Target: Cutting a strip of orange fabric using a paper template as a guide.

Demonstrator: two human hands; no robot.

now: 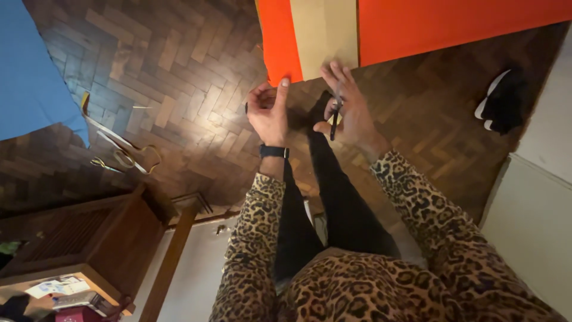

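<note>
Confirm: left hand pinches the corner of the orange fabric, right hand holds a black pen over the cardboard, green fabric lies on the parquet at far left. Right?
Not quite. The head view shows the far-left fabric is blue, not green. The rest holds: left hand pinches the orange fabric corner, right hand holds a black pen at the cardboard edge.

Leopard-print long sleeves (411, 209), matching top; black trousers (333, 197); black wristband (274, 151) on left wrist.
</note>
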